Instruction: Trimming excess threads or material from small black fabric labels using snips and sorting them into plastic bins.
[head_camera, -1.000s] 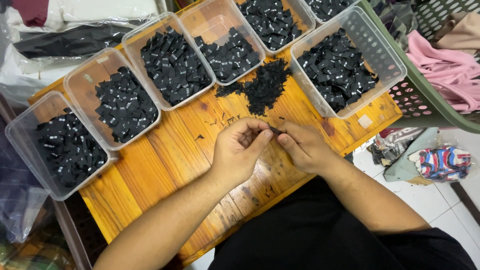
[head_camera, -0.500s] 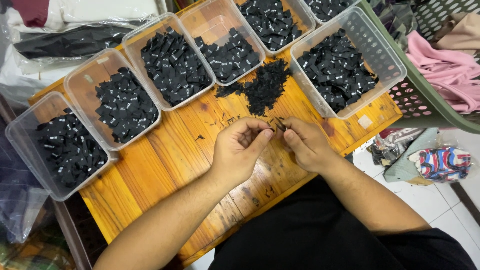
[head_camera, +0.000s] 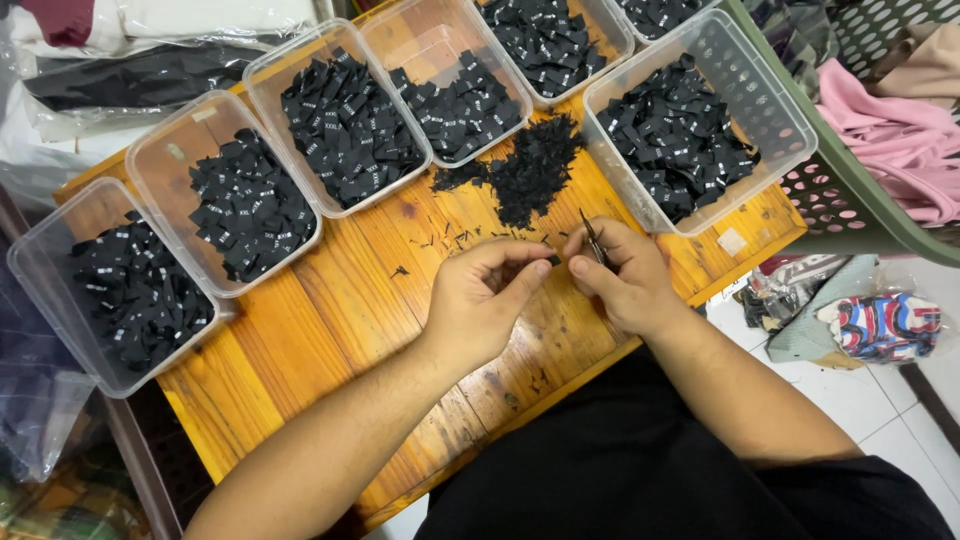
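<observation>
Over a wooden table (head_camera: 330, 330), my left hand (head_camera: 485, 300) pinches a tiny black fabric label (head_camera: 553, 259) between thumb and forefinger. My right hand (head_camera: 620, 275) touches the same label with its fingertips and grips small metal snips (head_camera: 592, 238), blades pointing away from me. A loose heap of black label scraps (head_camera: 530, 170) lies just beyond both hands.
Several clear plastic tubs of black labels ring the far edge, among them one at far left (head_camera: 110, 290), one at centre (head_camera: 340, 120) and a big one at right (head_camera: 690, 130). A green laundry basket (head_camera: 850, 200) with pink cloth stands at right. Bagged fabric (head_camera: 880, 325) lies on the tiled floor.
My hands have drawn slightly apart and the snips now stick up from my right hand; a second ago both hands were pressed together over the label.
</observation>
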